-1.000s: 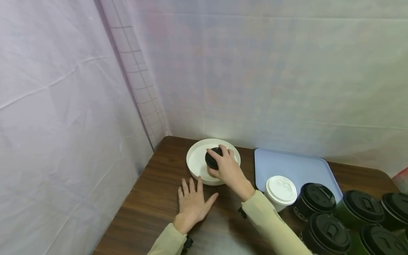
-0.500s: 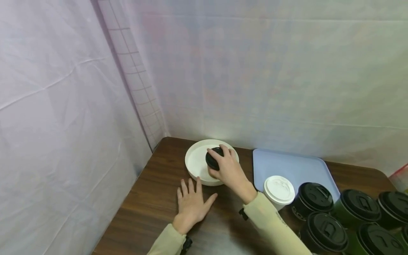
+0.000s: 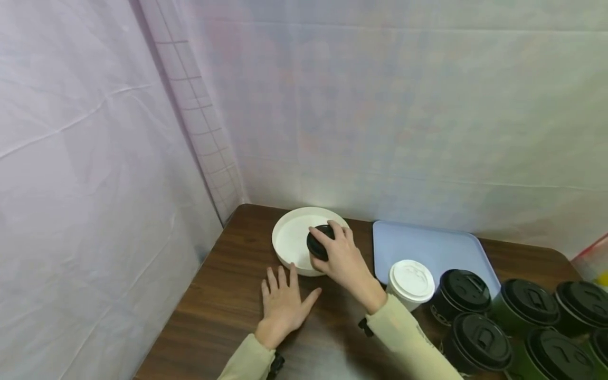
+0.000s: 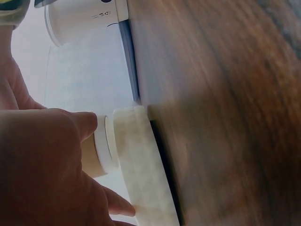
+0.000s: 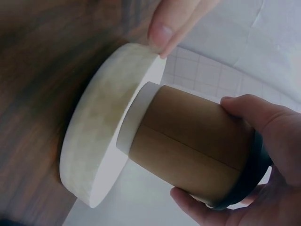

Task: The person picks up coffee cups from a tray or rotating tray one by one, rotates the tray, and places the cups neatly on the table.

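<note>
My right hand (image 3: 343, 261) grips a takeaway coffee cup from above, around its black lid (image 3: 317, 243). In the right wrist view the cup (image 5: 190, 136) has a brown sleeve and a white base. The base is level with the rim of a round white dish (image 3: 291, 240); I cannot tell if it touches the dish floor. My left hand (image 3: 281, 306) lies with fingers spread and straight near the dish's front edge. One fingertip (image 5: 161, 36) meets the dish rim in the right wrist view.
A blue tray (image 3: 404, 240) lies right of the dish. A cup with a white lid (image 3: 412, 279) stands at its front edge. Several black and green cups with black lids (image 3: 482, 340) crowd the right side. White cloth (image 3: 380, 116) hangs behind the wooden table (image 3: 214, 311).
The right hand and cup have moved slightly toward the dish's near right side. The left hand keeps its place by the dish. The head view has shifted a little.
</note>
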`<state>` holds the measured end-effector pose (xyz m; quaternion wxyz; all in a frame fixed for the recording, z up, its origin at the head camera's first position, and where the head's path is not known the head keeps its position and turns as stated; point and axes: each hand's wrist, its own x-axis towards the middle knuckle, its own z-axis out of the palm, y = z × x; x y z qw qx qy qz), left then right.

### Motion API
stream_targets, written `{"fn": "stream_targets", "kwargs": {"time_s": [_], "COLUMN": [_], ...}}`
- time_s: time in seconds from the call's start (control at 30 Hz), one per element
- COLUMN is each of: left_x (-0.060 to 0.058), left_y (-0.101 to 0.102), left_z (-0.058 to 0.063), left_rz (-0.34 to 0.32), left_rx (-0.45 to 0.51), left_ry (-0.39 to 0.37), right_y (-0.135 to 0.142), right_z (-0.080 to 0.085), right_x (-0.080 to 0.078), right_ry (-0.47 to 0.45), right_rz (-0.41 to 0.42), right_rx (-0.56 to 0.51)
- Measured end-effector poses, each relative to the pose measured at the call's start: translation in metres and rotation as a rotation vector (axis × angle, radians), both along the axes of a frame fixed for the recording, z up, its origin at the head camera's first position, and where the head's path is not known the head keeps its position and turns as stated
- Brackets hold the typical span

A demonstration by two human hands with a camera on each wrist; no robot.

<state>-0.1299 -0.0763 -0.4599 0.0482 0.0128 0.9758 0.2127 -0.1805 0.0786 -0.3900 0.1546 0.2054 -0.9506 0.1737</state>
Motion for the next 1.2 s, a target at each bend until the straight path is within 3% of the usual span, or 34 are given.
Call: {"fn": "stream_targets", "kwargs": {"time_s": [0.57,0.93,1.2], "left_x": [0.003,0.002,0.001], "left_y": [0.0,-0.001,-0.001], "left_z": [-0.001,-0.002,-0.005], "left_rz": [-0.005,-0.017,-0.024], "left_rx": [-0.008,-0.016,-0.015], "left_ry": [0.039,0.032,0.026], "right_y": [0.012,0.023,0.033], "right_z": [-0.004,-0.009,-0.011], "right_x": [0.033,0.048,0.064], "right_ry": [0.069,0.216,0.236], "right_rz": [-0.035,-0.076,-0.089], "right_rx": [0.001,0.092,0.096]}}
